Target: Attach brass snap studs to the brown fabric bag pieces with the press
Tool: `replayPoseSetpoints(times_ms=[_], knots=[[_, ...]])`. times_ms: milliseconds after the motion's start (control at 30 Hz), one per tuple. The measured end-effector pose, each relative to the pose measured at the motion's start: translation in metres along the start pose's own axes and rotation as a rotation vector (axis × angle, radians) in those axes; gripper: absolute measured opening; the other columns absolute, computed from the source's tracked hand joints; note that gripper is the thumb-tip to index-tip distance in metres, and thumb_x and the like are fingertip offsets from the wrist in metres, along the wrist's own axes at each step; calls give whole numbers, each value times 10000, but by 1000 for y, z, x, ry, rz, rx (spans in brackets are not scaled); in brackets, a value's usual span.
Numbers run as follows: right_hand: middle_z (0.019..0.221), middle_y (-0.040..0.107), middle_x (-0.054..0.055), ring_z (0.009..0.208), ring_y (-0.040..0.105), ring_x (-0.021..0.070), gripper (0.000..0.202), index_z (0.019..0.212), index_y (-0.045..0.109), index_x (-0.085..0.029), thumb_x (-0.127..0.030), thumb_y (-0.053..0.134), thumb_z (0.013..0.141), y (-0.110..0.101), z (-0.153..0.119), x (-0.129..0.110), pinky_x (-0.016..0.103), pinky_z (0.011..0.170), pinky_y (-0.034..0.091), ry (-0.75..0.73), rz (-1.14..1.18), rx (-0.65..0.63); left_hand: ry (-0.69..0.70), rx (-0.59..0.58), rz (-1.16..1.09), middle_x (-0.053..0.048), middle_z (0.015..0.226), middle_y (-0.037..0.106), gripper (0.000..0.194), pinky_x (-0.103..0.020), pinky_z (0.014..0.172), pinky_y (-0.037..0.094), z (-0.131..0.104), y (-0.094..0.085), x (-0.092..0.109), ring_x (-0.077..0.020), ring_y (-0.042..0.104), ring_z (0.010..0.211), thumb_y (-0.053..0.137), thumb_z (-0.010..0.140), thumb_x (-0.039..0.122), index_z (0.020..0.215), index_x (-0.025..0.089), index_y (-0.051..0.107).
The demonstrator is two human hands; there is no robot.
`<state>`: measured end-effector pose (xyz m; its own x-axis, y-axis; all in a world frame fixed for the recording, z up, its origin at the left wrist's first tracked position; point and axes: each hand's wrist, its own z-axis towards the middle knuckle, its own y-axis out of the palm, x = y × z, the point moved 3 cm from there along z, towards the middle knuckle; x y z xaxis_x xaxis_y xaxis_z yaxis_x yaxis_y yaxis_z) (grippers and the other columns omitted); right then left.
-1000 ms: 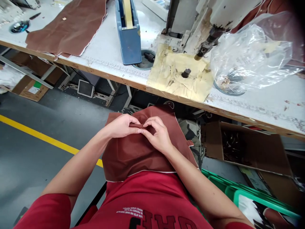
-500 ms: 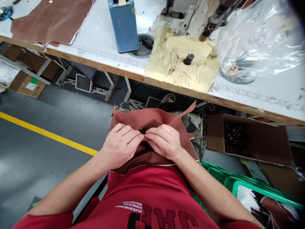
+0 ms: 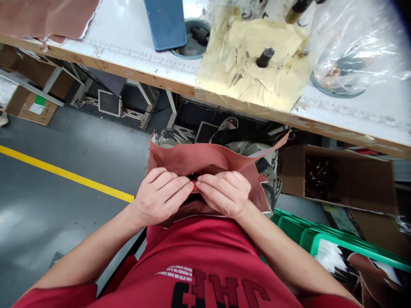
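A reddish-brown leather piece (image 3: pixel 195 155) lies across my lap, its far edge raised and its right corner sticking up. My left hand (image 3: pixel 162 194) is closed on the leather from the left, with thumb and fingers pinched together near the middle. From the right, my right hand (image 3: pixel 224 192) pinches the same piece close beside it. A small orange-red bit (image 3: pixel 195 185) shows between the two sets of fingertips. Just beyond them is a dark fold or gap in the leather.
Ahead runs a white workbench (image 3: pixel 128 47) with a wooden edge. On it are a yellow-taped pad (image 3: pixel 231 55) with a metal post (image 3: pixel 265 57), a blue holder (image 3: pixel 167 25), brown leather (image 3: pixel 41 17) and a plastic bag (image 3: pixel 366 38). A cardboard box (image 3: pixel 362 182) and green crate (image 3: pixel 353 246) stand right.
The view has shifted, so the bench sits higher in the picture. The leather's right corner reaches further out and up. Both hands keep their pinch, and more of the orange-red bit shows.
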<state>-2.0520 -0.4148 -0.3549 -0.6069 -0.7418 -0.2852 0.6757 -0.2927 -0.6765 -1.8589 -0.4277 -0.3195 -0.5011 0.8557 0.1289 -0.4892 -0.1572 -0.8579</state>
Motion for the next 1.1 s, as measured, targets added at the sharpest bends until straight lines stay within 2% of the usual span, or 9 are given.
replayPoseSetpoints(times_ms=[167, 300, 433, 533, 633, 700, 767, 867, 1100], knots=[[1038, 770, -50, 745, 658, 136, 236, 1077, 706, -310, -203, 659, 871, 0, 1, 2, 340, 563, 392, 30, 37, -11, -6, -4, -45, -56, 970, 778, 229, -355, 736, 473, 4, -2, -4, -188, 644, 820, 648, 832, 84, 1046, 159, 678], [1028, 773, -57, 723, 637, 126, 158, 979, 724, -304, -206, 639, 888, 3, -1, -2, 339, 566, 373, 10, -15, -27, 8, -5, -72, -56, 975, 778, 196, -349, 721, 457, 2, 1, -5, -185, 637, 820, 612, 858, 96, 1022, 172, 687], [1030, 770, -24, 754, 632, 139, 127, 968, 717, -263, -194, 641, 894, 4, 6, 2, 334, 590, 371, 72, 13, -110, -33, -38, -122, -55, 997, 775, 198, -334, 711, 460, 4, 7, -10, -176, 651, 820, 599, 875, 97, 1035, 176, 684], [961, 758, 6, 806, 649, 165, 125, 1024, 695, -244, -266, 625, 922, -6, 39, 23, 306, 676, 426, 291, 139, -314, -288, -151, -318, -39, 992, 771, 150, -292, 777, 506, 27, 4, -32, -161, 685, 856, 598, 917, 174, 1034, 193, 690], [925, 735, 10, 832, 661, 180, 212, 1093, 647, -230, -311, 660, 897, -33, 90, 45, 284, 724, 471, 513, 444, -482, -601, -271, -739, -48, 1005, 764, 241, -279, 815, 547, 65, -12, -57, -188, 719, 921, 652, 907, 299, 1119, 183, 663], [880, 717, 3, 786, 652, 172, 277, 1119, 614, -218, -316, 688, 871, -55, 120, 51, 271, 680, 483, 576, 676, -533, -686, -318, -1005, -62, 986, 761, 358, -296, 800, 567, 89, -29, -65, -217, 728, 930, 709, 866, 327, 1174, 161, 632], [831, 688, -3, 724, 626, 153, 315, 1134, 589, -213, -316, 701, 859, -72, 135, 48, 250, 621, 475, 636, 838, -568, -720, -347, -1154, -68, 960, 758, 430, -307, 783, 574, 103, -45, -65, -226, 730, 913, 749, 832, 323, 1203, 153, 613], [811, 657, -10, 672, 580, 119, 302, 1120, 563, -213, -294, 698, 862, -80, 128, 37, 220, 582, 448, 742, 953, -567, -761, -365, -1238, -82, 981, 757, 462, -307, 784, 569, 102, -52, -54, -217, 728, 896, 774, 810, 307, 1210, 147, 606], [785, 621, -15, 678, 536, 98, 280, 1061, 554, -184, -298, 709, 858, -67, 78, 5, 204, 604, 415, 881, 1037, -495, -796, -352, -1313, -89, 1029, 753, 453, -331, 854, 551, 61, -31, -23, -213, 719, 937, 783, 802, 327, 1189, 159, 617]])
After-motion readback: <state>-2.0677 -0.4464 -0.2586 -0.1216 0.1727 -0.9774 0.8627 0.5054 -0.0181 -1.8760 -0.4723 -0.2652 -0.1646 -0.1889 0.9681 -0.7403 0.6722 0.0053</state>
